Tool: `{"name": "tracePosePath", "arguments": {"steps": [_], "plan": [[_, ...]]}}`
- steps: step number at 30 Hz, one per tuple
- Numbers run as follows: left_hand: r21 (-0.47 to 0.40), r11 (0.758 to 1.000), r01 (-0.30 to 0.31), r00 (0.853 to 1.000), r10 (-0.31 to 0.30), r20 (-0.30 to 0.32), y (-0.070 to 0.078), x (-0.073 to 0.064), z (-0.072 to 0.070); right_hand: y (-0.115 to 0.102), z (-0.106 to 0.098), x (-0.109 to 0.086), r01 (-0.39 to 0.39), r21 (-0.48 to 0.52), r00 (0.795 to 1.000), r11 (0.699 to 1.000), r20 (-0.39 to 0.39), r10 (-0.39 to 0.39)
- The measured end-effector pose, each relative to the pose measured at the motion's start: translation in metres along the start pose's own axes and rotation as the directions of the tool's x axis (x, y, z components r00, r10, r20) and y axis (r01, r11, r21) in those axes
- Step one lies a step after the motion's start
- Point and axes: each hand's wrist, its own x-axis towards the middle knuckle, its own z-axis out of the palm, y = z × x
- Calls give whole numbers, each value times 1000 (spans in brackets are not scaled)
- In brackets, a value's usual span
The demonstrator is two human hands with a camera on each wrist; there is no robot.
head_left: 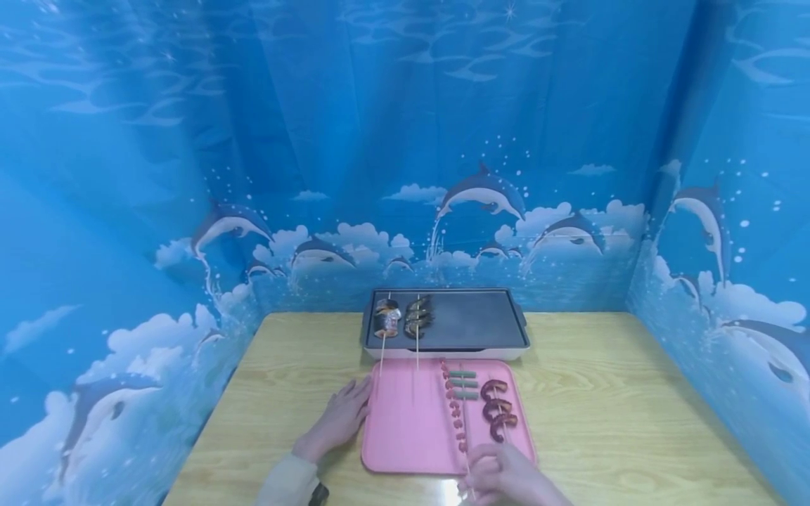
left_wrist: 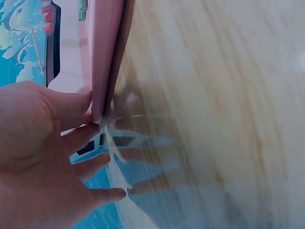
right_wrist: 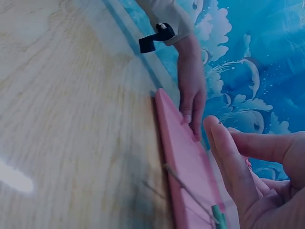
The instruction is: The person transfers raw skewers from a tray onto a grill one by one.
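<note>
My left hand (head_left: 342, 414) rests at the left edge of the pink tray (head_left: 399, 450). In the left wrist view its thumb (left_wrist: 74, 104) touches the rim and the other fingers are spread and fairly straight. At the tray's near edge, my right hand (head_left: 496, 472) pinches the bare stick end of a skewer of small red pieces (head_left: 457, 414). That skewer slants along a skewer of green pieces (head_left: 465, 384) on the tray. To its right lies a skewer of brown curled pieces (head_left: 500, 411). The right wrist view mostly hides the pinched stick behind the fingers.
Behind the tray stands a dark flat griddle (head_left: 468, 320). On its left side lie a skewer of chunky pieces (head_left: 387, 320) and one of dark curled pieces (head_left: 418, 318), their sticks reaching over the tray. A wooden table (head_left: 588, 407) lies beneath; blue dolphin curtains (head_left: 354, 176) surround it.
</note>
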Motion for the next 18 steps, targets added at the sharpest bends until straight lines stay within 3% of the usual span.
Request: {"name": "tracePosePath", "arguments": {"steps": [4,8,18], "plan": [[-4,1000,7,1000,-7,-4,0,-1,-1,-16,-6,1,38,-101,997,994,-58,-44],[3,1000,5,1000,-5,-8,-1,-1,-1,-31,-16,9,28,-87,995,996,-97,-37],[40,999,1,1000,-1,5,-3,2,3,-52,-44,53,66,-136,981,988,-173,-89]]}}
